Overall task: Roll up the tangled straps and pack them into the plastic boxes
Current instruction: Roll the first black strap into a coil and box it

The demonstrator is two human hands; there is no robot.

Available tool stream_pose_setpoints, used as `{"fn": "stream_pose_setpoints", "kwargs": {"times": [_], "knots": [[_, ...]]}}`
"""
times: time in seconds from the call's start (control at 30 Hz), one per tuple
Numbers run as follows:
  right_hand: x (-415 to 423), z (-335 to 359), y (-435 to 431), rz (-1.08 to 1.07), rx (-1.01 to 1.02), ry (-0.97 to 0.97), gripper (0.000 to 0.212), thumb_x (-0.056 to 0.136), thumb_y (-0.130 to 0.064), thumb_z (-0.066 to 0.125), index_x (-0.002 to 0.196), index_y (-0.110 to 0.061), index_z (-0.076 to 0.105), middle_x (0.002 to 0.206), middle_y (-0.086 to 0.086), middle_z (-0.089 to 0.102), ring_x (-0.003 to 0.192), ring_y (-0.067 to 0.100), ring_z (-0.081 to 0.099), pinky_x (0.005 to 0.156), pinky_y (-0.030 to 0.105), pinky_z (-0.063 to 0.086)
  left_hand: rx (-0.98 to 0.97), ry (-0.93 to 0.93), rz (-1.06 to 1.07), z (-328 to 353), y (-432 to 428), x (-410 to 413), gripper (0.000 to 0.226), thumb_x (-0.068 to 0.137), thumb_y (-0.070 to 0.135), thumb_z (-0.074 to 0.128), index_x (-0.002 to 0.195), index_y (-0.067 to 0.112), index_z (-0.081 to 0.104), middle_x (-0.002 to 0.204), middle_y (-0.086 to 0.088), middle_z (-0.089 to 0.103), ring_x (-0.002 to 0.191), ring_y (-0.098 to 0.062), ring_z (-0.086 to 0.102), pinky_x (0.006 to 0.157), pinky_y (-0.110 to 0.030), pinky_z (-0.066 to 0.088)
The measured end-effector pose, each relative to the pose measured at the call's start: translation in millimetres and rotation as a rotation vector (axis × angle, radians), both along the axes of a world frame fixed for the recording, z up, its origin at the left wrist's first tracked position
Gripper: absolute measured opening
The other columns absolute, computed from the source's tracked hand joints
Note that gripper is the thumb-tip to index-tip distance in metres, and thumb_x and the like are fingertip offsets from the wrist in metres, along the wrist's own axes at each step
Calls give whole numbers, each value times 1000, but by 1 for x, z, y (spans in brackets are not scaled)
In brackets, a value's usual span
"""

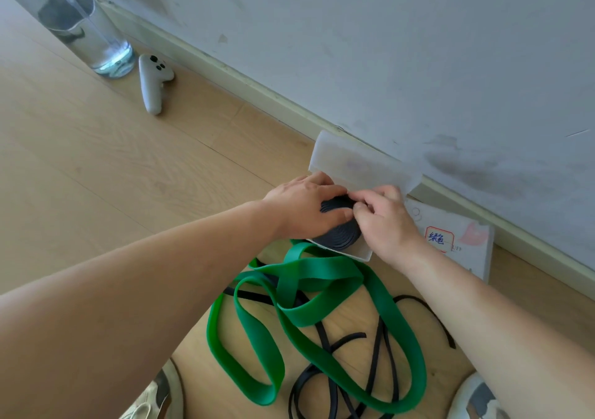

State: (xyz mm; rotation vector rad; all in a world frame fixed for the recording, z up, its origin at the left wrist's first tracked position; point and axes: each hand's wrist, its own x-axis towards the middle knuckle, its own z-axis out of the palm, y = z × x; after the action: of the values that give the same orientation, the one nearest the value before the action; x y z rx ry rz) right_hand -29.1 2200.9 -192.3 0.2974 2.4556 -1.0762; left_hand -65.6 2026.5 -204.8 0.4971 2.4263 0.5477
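A rolled black strap (341, 233) lies in an open translucent plastic box (362, 252) by the wall, the box's lid (360, 162) standing up behind it. My left hand (304, 207) presses on the roll from the left, thumb along its top. My right hand (383, 215) pinches the roll's upper edge with curled fingers. In front of the box a wide green strap (322, 290) lies in loose loops on the floor, tangled with a thin black strap (378, 354).
A second plastic box (463, 241) with a red-framed label lies to the right against the skirting board. A white controller (153, 82) and a clear water bottle (80, 22) stand at the far left. My shoes (476, 399) flank the straps.
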Motion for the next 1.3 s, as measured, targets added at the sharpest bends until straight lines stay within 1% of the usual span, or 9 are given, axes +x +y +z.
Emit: {"fn": "stream_pose_setpoints", "kwargs": {"times": [0.1, 0.27, 0.37, 0.43, 0.57, 0.77, 1.07, 1.2, 1.3], "knots": [[5, 2, 9, 101, -12, -42, 36, 97, -9, 55, 130, -18, 65, 121, -2, 34, 105, 13, 52, 100, 24, 42, 10, -15, -63, 0, -7, 3, 73, 89, 71, 58, 154, 46, 37, 150, 11, 40, 140, -19, 42, 115, -37, 32], [10, 3, 19, 125, 4, -7, 45, 92, -13, 63, 135, -22, 64, 123, -12, 54, 107, 6, 63, 100, 21, 48, -17, -19, -170, -1, -11, 0, 111, 61, 67, 86, 155, 44, 31, 149, 8, 38, 136, -22, 44, 115, -43, 38], [6, 7, 19, 62, -45, -42, 33, 97, -20, 59, 129, -25, 69, 124, -12, 57, 107, 5, 59, 88, 11, 42, -10, -69, -89, 0, -6, 0, 96, 72, 79, 71, 153, 44, 36, 147, 7, 39, 140, -23, 39, 118, -43, 34], [5, 9, 16, 63, -49, -81, 32, 101, -26, 53, 128, -26, 69, 126, -11, 57, 114, 9, 56, 92, 20, 42, -28, -94, -55, 2, -2, 0, 76, 87, 78, 52, 154, 44, 37, 149, 8, 39, 143, -23, 36, 120, -42, 30], [13, 9, 13, 176, 70, -61, 55, 92, -7, 48, 145, -22, 57, 142, -7, 53, 126, 18, 53, 103, 25, 40, -49, -41, -61, -1, 2, 4, 49, 106, 47, 41, 154, 42, 37, 153, 7, 39, 143, -22, 37, 117, -39, 28], [17, 9, 10, 190, 78, -24, 59, 82, 3, 48, 136, -17, 63, 139, 2, 57, 124, 27, 54, 103, 32, 45, -97, 76, -104, -6, 9, 13, 49, 102, 31, 48, 150, 35, 40, 143, 5, 46, 127, -24, 52, 105, -39, 40], [12, 10, 3, 173, 105, -103, 56, 84, -8, 46, 131, -33, 63, 137, -3, 54, 123, 28, 52, 97, 36, 45, -145, -23, -68, -2, 19, 0, 45, 102, 60, 34, 139, 43, 54, 134, 5, 50, 126, -22, 52, 103, -43, 34], [10, 15, 11, 142, 25, -147, 53, 88, -9, 45, 128, -36, 66, 112, -5, 69, 109, 24, 57, 84, 31, 42, -100, -41, -20, -5, 17, -2, 43, 105, 56, 28, 136, 49, 57, 138, 12, 56, 127, -18, 52, 101, -42, 31], [9, 14, 16, 177, 28, -170, 58, 79, -19, 41, 129, -35, 65, 122, -6, 70, 117, 23, 56, 89, 30, 42, -92, -20, -25, -10, 12, 0, 40, 105, 50, 34, 141, 49, 52, 147, 20, 54, 129, -15, 52, 99, -40, 30]]}}
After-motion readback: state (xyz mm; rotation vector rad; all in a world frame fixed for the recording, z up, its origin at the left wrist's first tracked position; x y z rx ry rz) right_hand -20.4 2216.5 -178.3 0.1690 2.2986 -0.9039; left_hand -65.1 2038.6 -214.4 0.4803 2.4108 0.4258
